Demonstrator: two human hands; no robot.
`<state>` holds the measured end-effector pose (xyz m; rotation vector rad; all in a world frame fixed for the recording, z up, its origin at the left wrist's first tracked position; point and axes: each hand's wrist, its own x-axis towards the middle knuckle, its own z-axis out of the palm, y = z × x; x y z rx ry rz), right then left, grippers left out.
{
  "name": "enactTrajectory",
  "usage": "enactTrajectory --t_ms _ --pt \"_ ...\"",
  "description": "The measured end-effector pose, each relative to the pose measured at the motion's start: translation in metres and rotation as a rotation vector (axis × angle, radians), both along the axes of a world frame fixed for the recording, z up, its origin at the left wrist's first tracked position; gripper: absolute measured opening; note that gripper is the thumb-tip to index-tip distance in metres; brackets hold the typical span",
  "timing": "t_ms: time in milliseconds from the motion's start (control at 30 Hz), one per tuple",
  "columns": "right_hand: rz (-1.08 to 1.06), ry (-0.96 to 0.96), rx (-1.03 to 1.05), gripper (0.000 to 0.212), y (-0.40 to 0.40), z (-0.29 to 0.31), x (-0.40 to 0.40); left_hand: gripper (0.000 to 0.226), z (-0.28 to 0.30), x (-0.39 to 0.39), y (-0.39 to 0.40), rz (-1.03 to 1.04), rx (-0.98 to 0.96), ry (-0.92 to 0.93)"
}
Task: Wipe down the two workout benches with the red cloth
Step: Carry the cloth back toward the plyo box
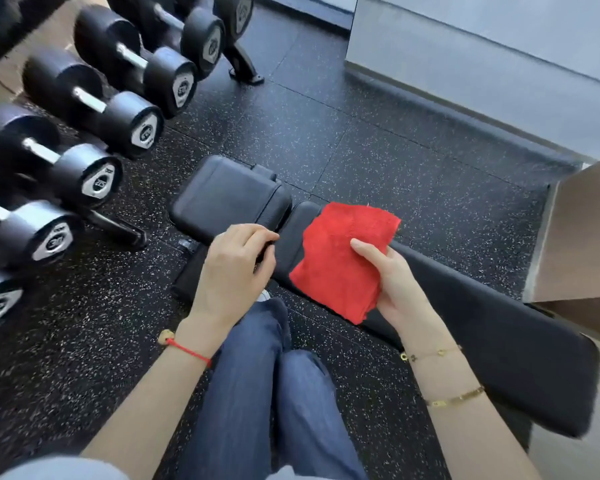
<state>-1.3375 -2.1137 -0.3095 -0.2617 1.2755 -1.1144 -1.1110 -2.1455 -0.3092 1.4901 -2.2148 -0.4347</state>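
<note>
Pinching the red cloth above the bench, right hand; left hand curled, empty.

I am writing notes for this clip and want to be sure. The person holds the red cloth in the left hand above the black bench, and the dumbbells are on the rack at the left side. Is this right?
Not quite: the head view shows the red cloth held in the right hand, not the left. The left hand rests at the bench edge. The cloth above the black bench and the dumbbells racked at left are correct.
</note>
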Motion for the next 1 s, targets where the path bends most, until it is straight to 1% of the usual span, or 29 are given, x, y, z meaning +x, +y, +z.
enactTrajectory --t_ms 100,200,300,400,500,633,833,1000 --pt "0.091 0.067 0.002 0.028 0.028 0.068 0.012 0.017 0.069 0.012 0.045 0.043 0.030 -0.002" --pt "0.188 0.194 -0.039 0.038 0.060 0.126 0.024 0.019 0.129 0.023 0.092 0.102 0.047 -0.007" --pt "0.291 0.260 -0.100 0.046 0.091 0.168 0.034 0.020 0.174 0.034 0.139 0.173 0.064 0.003" --pt "0.393 0.312 -0.166 0.049 0.118 0.195 0.046 0.021 0.205 0.044 0.181 0.227 0.046 0.012" --pt "0.467 0.353 -0.192 0.047 0.139 0.211 0.063 0.020 0.224 0.053 0.214 0.277 0.033 0.020" --pt "0.561 0.338 -0.208 0.045 0.161 0.221 0.086 0.021 0.237 0.071 0.254 0.367 0.016 0.019" --pt "0.700 0.319 -0.247 0.048 0.185 0.224 0.128 0.020 0.243 0.105 0.310 0.525 -0.009 0.014" --pt "0.865 0.273 -0.275 0.052 0.200 0.222 0.169 0.019 0.246 0.133 0.362 0.717 -0.024 0.001"
